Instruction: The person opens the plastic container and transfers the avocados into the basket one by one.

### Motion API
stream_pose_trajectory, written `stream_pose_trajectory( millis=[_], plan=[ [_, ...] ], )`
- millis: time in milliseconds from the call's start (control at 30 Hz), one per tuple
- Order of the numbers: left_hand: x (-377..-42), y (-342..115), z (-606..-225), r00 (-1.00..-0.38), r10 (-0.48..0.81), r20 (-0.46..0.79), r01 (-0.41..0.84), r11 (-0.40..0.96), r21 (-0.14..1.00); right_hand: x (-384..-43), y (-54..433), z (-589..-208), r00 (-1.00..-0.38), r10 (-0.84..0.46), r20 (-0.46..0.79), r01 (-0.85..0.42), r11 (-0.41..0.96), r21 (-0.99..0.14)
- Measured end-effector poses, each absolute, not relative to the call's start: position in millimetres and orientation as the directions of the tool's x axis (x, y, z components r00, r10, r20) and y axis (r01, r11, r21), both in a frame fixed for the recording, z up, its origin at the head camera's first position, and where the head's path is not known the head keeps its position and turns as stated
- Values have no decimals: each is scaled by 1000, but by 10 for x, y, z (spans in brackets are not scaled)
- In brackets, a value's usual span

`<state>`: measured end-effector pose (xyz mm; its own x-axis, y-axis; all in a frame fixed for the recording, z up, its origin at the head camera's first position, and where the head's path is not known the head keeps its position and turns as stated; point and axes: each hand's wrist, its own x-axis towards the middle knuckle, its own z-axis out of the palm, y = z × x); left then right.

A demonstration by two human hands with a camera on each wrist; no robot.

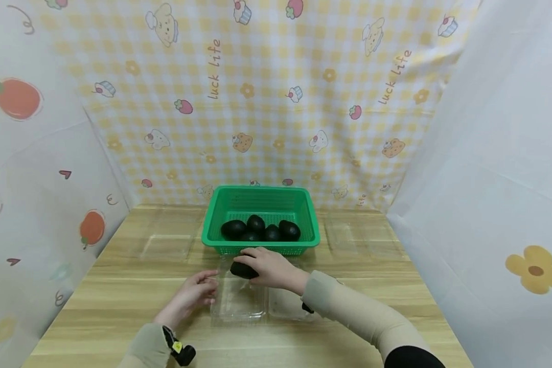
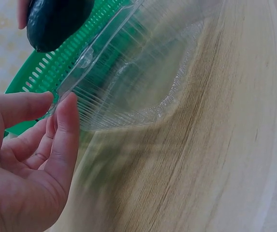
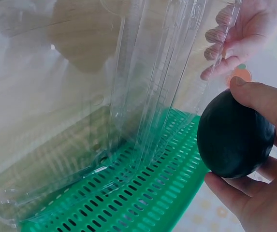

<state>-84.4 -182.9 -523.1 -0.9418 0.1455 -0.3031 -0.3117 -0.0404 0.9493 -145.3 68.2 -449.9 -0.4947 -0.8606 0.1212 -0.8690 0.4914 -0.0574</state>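
In the head view, my right hand point(image 1: 273, 268) grips a dark avocado point(image 1: 244, 270) above an opened clear plastic clamshell box point(image 1: 241, 311). The right wrist view shows thumb and fingers wrapped round the sides of the avocado point(image 3: 235, 135). My left hand point(image 1: 195, 294) is at the box's left edge. Up close in the left wrist view, its thumb and forefinger pinch the rim of the clamshell box point(image 2: 143, 92). Just behind the box, a green plastic basket point(image 1: 260, 245) holds several more dark avocados point(image 1: 255, 224).
Other clear plastic boxes lie at the table's back left point(image 1: 167, 245) and back right point(image 1: 365, 237). A patterned cloth point(image 1: 267, 112) hangs behind the wooden table point(image 1: 340, 332), with pale sheets on both sides.
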Motion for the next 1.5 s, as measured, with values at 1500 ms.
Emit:
stream_pose_trajectory(
  millis=[1500],
  plan=[
    [-849, -1816, -5243, -942, 155, -296, -306, -41, 951, -1647, 872, -4229, -522, -839, 154, -850, 527, -12]
  ],
)
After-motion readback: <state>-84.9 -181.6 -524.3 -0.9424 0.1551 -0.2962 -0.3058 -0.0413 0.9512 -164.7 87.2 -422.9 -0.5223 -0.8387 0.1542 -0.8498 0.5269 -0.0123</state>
